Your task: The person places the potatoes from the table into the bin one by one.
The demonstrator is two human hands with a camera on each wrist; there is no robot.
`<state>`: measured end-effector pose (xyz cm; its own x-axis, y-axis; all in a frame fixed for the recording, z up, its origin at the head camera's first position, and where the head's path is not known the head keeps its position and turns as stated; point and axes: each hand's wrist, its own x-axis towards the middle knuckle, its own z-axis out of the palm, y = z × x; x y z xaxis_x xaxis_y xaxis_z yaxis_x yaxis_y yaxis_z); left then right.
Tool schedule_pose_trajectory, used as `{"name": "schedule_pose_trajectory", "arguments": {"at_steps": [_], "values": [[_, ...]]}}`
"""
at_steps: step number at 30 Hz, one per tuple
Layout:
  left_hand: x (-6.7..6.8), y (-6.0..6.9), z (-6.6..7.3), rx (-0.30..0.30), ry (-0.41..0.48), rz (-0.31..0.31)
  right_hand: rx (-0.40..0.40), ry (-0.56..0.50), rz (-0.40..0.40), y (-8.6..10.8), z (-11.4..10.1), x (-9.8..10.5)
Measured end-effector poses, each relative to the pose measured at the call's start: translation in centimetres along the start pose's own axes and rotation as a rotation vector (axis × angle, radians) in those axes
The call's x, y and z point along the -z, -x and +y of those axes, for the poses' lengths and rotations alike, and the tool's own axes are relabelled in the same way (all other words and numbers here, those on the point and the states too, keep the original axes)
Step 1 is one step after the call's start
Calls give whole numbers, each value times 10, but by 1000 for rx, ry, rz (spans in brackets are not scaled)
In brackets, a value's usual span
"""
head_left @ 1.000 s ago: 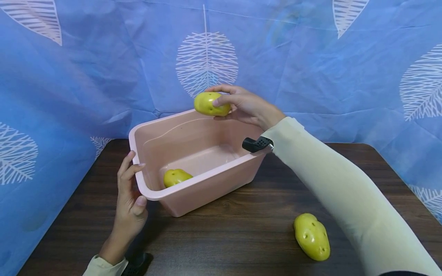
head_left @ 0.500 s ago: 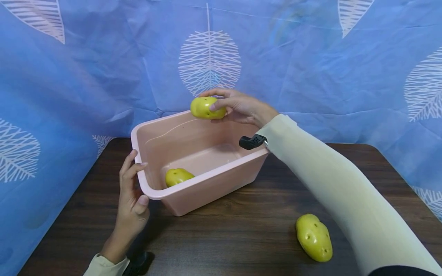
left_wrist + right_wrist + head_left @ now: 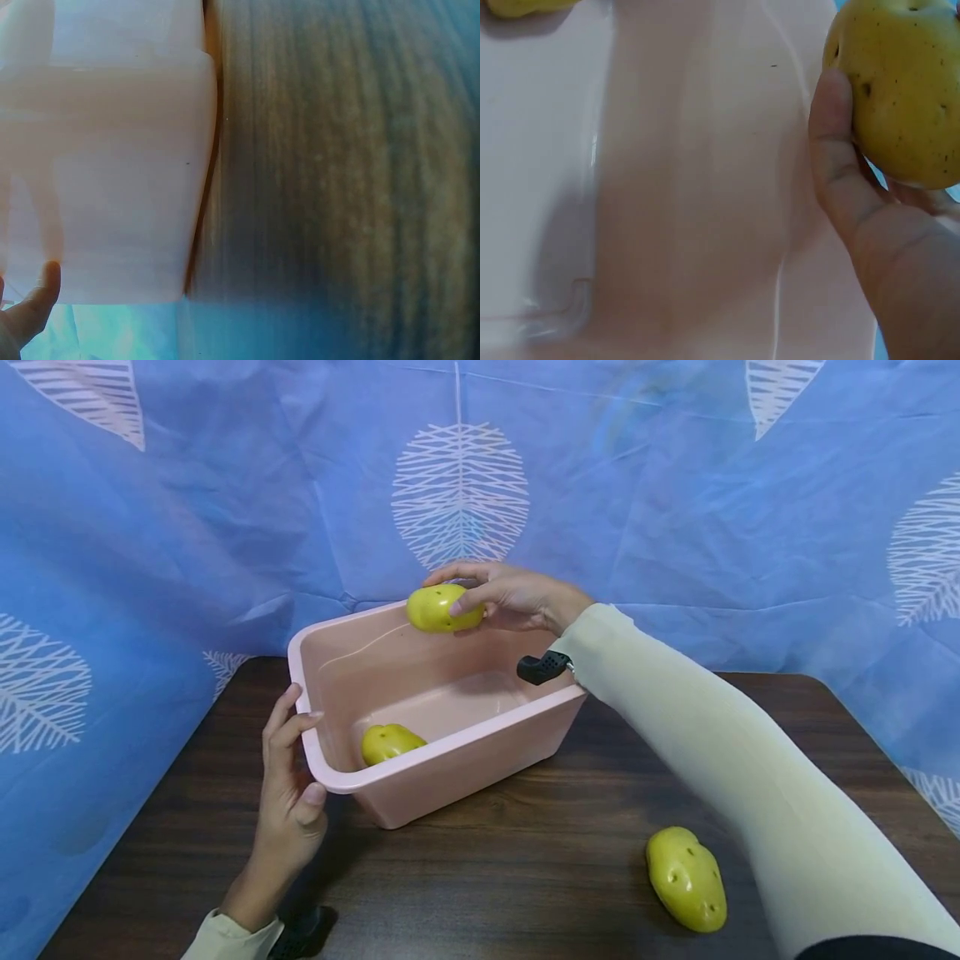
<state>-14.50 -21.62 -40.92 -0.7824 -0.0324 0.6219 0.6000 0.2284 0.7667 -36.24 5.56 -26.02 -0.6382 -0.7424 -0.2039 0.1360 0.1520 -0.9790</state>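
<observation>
A pink bin (image 3: pixel 465 772) stands at the table's middle, one yellow potato (image 3: pixel 390 743) lying inside at its left end. The right hand (image 3: pixel 525 597) grips a second yellow potato (image 3: pixel 442 608) above the bin's far rim; the right wrist view shows the thumb against this potato (image 3: pixel 900 97). At the bin's left end, the left hand (image 3: pixel 288 810) holds the rim with its fingers curled over it and the thumb below. In the left wrist view, part of the left hand (image 3: pixel 30 311) shows beside the bin wall (image 3: pixel 120 195). A third potato (image 3: pixel 686 879) rests on the table, right of the bin.
The dark wooden table (image 3: pixel 487 877) ends at rounded far corners. Behind it hangs a blue cloth (image 3: pixel 645 485) with white leaf prints, close to the bin's far side. The right forearm's pale sleeve (image 3: pixel 720 735) passes over the table's right part.
The right hand has moved a little left and down with its potato, toward the bin. The left hand keeps its hold on the rim. The whole head view has shifted slightly.
</observation>
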Motion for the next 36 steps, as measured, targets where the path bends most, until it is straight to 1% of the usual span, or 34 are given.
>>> {"name": "schedule_pose_trajectory", "arguments": {"at_steps": [4, 7, 15, 19, 27, 36], "values": [[-1, 0, 0, 3, -6, -1, -31, 19, -38, -3, 3, -1], [-1, 0, 0, 5, -14, -4, -35, 39, -47, -5, 5, -2], [-1, 0, 0, -2, 1, -2, -46, 86, -44, -7, 8, -4], [-2, 0, 0, -7, 6, 2, -49, 135, -47, -8, 9, -5], [-2, 2, -1, -5, -8, 0, -103, 152, -34, -10, 13, -6], [-1, 2, -1, 12, -11, -5, -144, 259, -39, -11, 16, -4]]}}
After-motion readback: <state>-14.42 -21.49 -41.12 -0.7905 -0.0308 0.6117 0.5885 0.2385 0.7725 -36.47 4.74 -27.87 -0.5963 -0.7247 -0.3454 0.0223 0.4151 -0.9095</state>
